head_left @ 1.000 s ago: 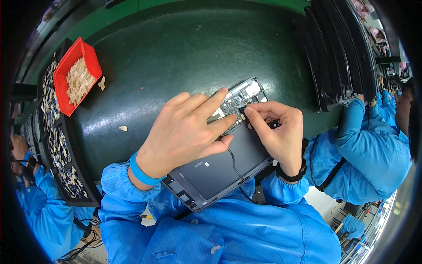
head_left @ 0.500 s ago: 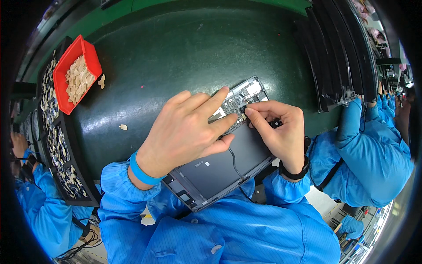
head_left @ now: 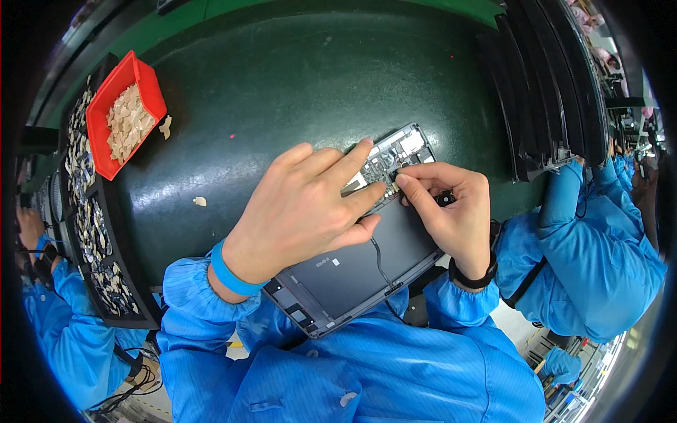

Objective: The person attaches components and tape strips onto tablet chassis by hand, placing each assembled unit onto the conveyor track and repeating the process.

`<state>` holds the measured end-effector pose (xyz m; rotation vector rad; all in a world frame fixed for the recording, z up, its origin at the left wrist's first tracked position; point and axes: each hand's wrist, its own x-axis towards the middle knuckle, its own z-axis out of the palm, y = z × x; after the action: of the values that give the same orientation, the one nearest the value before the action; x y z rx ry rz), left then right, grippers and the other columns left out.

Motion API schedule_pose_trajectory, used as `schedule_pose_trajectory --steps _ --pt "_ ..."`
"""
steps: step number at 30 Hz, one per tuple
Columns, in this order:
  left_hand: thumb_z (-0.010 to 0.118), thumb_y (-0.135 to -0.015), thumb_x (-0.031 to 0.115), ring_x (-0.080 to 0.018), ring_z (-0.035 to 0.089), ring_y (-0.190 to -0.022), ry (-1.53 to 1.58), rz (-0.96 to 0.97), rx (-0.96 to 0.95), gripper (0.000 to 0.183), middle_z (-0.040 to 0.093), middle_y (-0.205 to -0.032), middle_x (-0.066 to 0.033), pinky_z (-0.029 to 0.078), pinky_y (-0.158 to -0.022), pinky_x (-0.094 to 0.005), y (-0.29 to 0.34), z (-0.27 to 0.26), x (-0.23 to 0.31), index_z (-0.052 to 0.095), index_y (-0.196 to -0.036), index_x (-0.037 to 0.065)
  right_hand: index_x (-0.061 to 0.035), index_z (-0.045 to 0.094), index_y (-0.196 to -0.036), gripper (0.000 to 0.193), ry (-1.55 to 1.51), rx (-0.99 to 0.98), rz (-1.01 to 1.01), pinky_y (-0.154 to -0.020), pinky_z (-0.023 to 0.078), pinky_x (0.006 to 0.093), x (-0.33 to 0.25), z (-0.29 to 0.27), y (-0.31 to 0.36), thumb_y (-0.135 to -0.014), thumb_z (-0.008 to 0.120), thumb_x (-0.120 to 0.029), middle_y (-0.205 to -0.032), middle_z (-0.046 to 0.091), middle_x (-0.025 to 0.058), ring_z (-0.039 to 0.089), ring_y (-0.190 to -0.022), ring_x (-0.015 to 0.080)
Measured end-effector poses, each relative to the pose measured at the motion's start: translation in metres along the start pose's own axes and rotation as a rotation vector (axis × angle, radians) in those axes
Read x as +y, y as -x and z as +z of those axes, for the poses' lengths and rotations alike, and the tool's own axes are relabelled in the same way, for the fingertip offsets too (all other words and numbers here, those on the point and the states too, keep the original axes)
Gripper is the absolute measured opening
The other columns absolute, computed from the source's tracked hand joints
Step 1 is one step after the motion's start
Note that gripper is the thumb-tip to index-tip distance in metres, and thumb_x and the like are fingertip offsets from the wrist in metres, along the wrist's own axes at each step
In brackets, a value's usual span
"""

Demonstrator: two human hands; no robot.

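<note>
An opened tablet (head_left: 331, 271) lies slanted at the table's near edge, its dark inner face and circuit board (head_left: 381, 166) showing. My left hand (head_left: 303, 208) reaches over the board from the left, fingers stretched out and spread, with index and middle fingertips at the board. On the board's right side my right hand (head_left: 455, 204) is closed, thumb and index finger pinched on a small dark part whose kind I cannot make out. Under that palm a black piece (head_left: 444, 198) shows, partly hidden by the fingers. A thin black cable (head_left: 379, 259) runs across the tablet to its near edge.
At the left, a red bin (head_left: 151, 88) holds several cream-coloured pieces beside a black tray (head_left: 127, 254) of small parts. Loose pieces lie on the green table (head_left: 303, 77). A rack of black panels (head_left: 543, 99) stands right. Blue-sleeved co-workers (head_left: 592, 254) sit on both sides.
Both hands stay almost in place at the board, the right still pinching. The whole view has shifted very slightly; nothing has plainly been taken or let go.
</note>
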<state>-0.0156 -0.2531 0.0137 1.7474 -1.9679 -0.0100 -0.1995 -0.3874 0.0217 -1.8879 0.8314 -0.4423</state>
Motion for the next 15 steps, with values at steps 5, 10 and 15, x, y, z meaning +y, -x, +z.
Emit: schedule_pose_trajectory --steps 5,10,15 --pt "0.084 -0.075 0.035 -0.0191 0.067 -0.089 -0.005 0.014 0.011 0.034 0.069 -0.133 -0.0131 0.047 -0.072 -0.0338 -0.003 0.001 -0.002 0.082 -0.105 0.021 0.0054 0.078 -0.096 0.011 -0.011 -0.006 0.007 -0.063 0.054 0.0251 -0.001 -0.001 -0.002 -0.093 0.075 -0.004 -0.077 0.076 0.0101 0.072 -0.070 0.0114" --pt "0.084 -0.073 0.034 -0.0188 0.066 -0.087 -0.017 0.017 0.013 0.033 0.070 -0.132 -0.0133 0.047 -0.071 -0.0332 -0.003 -0.002 -0.002 0.082 -0.103 0.020 0.0060 0.077 -0.097 0.012 0.006 -0.011 0.019 -0.064 0.054 0.0254 -0.004 0.000 -0.003 -0.093 0.075 -0.005 -0.077 0.076 0.0102 0.072 -0.071 0.0115" --pt "0.076 -0.082 0.044 -0.0233 0.071 -0.102 -0.046 -0.008 0.025 0.036 0.069 -0.134 -0.0147 0.053 -0.082 -0.0401 0.007 0.006 0.001 0.080 -0.109 0.020 0.0065 0.077 -0.100 0.016 0.156 -0.039 -0.062 -0.068 0.054 0.0267 0.000 0.000 -0.003 -0.094 0.074 -0.008 -0.077 0.075 0.0093 0.068 -0.073 0.0105"
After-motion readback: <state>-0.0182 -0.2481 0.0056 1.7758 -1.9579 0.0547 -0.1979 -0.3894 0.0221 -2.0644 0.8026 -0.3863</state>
